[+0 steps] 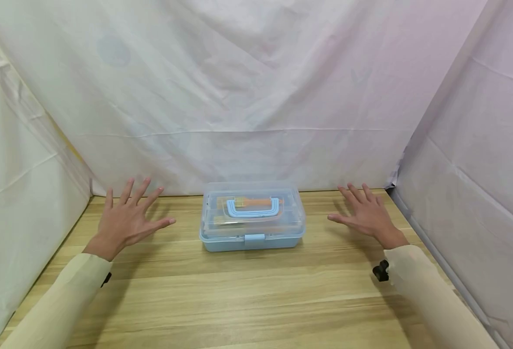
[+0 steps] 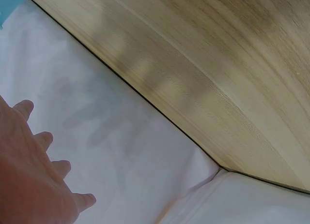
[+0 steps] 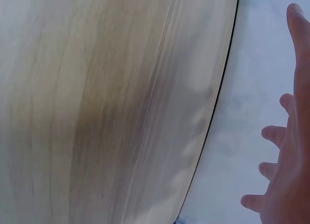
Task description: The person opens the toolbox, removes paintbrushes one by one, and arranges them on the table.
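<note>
closed blue box mid-table, your hands splayed wide either side

nearest you: pale sleeves (image 1: 55,300), black piece (image 1: 381,271) at the right cuff. wood table (image 1: 247,300) stretches from them to the box front. gap of wood on both sides too: your left hand (image 1: 127,218) and right hand (image 1: 365,213) are well apart from the box (image 1: 256,230). both hands wide open, fingers spread, thumbs toward the box, gripping nothing.

box sits between them, near the back edge. blue base, clear lid down, latch (image 1: 254,238) facing you, blue handle (image 1: 253,213) on top. through the lid: a brush (image 1: 260,202), orange with yellow bristles; other contents too hazy to name.

left wrist view adds the table's back-left corner (image 2: 223,168) and a blue patch top left. right wrist view shows finger shadows across the back edge (image 3: 213,115).

farthest: white back cloth (image 1: 247,97), cloth walls left and right.
</note>
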Available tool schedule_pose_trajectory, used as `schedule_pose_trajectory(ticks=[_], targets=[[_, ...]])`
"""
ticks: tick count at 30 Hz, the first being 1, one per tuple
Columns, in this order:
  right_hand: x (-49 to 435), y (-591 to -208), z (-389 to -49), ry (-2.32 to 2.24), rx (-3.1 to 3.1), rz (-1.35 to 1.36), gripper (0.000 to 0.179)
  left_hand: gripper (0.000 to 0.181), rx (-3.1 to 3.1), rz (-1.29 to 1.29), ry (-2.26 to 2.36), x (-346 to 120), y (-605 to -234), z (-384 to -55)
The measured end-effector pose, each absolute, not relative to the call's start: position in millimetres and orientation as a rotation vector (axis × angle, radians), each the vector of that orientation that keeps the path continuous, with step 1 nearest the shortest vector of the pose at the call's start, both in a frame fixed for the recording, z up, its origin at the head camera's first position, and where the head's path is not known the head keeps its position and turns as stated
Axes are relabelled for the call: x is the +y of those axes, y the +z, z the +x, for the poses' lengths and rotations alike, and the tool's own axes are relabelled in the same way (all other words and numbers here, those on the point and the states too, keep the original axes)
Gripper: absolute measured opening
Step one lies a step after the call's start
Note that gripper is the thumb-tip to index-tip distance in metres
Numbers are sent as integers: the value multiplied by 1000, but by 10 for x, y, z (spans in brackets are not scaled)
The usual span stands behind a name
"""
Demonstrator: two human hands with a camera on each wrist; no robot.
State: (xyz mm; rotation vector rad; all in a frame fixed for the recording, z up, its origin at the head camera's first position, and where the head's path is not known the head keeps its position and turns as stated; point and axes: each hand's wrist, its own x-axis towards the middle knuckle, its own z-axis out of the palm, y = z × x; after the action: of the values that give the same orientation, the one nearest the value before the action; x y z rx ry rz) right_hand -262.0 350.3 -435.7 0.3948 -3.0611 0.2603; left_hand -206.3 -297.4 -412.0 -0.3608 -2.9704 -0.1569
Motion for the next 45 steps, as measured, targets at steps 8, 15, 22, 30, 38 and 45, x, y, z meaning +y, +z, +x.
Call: schedule_pose_trajectory(ticks=[8, 15, 22, 30, 38, 45], targets=[[3405, -4338, -2575, 299, -3038, 439, 105, 101, -2964, -368, -180, -2927, -4115, -2022], [3288, -4290, -2497, 391, -2972, 504, 104, 100, -2943, -385, -270, -2804, -4127, -1953], [3083, -4263, -2369, 539, -2908, 583, 102, 100, -2895, -447, -526, -2509, -4147, -1863], [2808, -4235, -2262, 674, -2831, 644, 101, 101, -2768, -548, -737, -2121, -4194, -1795], [2556, -4215, -2211, 847, -2820, 671, 104, 106, -2747, -528, -911, -1849, -4303, -1757], [2437, -4248, -2208, 961, -2832, 690, 106, 109, -2753, -494, -997, -1762, -4290, -1755]])
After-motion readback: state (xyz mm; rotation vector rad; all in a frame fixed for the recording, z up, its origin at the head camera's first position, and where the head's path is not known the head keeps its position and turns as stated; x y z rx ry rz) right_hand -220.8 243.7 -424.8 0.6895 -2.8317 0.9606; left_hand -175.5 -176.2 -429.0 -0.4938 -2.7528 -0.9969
